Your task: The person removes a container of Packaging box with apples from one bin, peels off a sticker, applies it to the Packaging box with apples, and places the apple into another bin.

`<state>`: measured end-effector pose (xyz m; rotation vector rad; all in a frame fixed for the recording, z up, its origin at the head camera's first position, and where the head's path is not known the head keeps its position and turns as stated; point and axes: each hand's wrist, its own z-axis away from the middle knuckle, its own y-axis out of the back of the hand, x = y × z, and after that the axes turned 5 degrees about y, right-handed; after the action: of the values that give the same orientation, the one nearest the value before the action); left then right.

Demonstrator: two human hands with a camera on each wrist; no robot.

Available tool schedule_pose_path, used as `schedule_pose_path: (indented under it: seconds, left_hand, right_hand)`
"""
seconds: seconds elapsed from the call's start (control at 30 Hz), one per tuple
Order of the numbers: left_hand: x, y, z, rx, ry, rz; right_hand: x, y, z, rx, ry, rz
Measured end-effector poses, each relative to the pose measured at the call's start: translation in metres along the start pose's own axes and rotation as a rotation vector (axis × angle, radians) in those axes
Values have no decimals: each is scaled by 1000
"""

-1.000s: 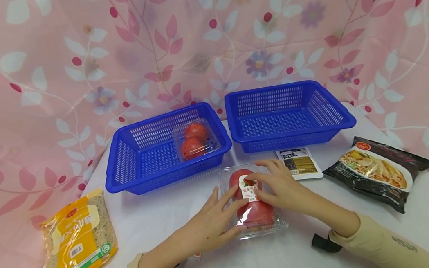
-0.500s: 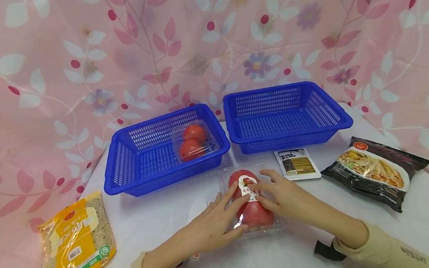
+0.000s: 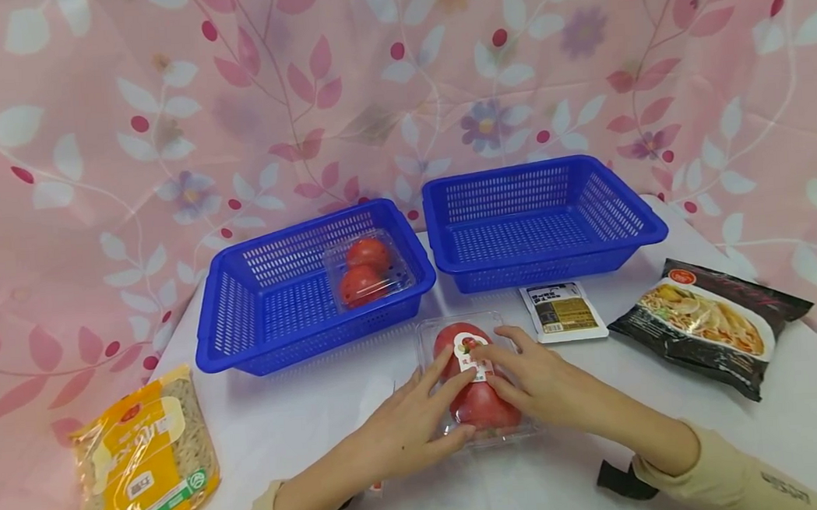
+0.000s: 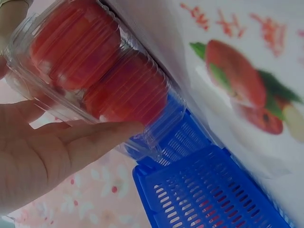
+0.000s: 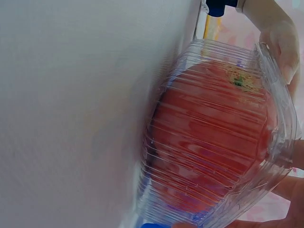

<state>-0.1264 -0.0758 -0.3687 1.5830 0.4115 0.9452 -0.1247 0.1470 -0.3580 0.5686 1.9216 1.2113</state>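
Note:
A clear plastic clamshell box of tomatoes [image 3: 484, 406] lies on the white tabletop between both hands, its lid bearing a white label [image 3: 472, 356] with fruit on it. My left hand [image 3: 408, 423] reaches across the box from the left, with extended fingers on the lid near the label. From the right, my right hand [image 3: 538, 376] rests its spread fingers on the lid and label. In the left wrist view the box [image 4: 99, 61] shows ribbed sides with two red fruits inside. Fingers partly cover the label.
Behind stand two blue baskets; the left basket [image 3: 246, 355] holds another tomato box [image 3: 366, 269], the right basket [image 3: 550, 266] stands beside it. A small white-edged packet [image 3: 565, 312], a black noodle bag [image 3: 714, 322], a yellow bag [image 3: 143, 458] and a printed white sheet [image 4: 247, 95] lie about.
The right hand has shifted slightly toward the body, its fingers lower over the label. The left hand stays nearly in place, and the whole head view has drifted a little.

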Motion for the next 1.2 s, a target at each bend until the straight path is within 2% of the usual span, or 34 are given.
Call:
schedule_pose_path:
  seconds: [0.2,0.4,0.67,0.83,1.1,1.2]
  left_hand:
    - [2,-1,-1,9,-15,13]
    - [2,1,-2,-21,23,46]
    - [4,2,-3,5,50,61]
    - [7,5,-4,32,25,61]
    - [11,12,-4,93,-17,58]
    - [13,16,-4,137,-55,59]
  right_hand:
    - [0,-2,-1,-1,-45,-51]
    - [0,-5,-5,25,-48,-38]
    - [0,-4,-10,25,-68,-31]
    - [0,0,-10,32,-67,-44]
    - [-5,8,-7,69,-56,-5]
    - [-7,15,-6,65,-64,4]
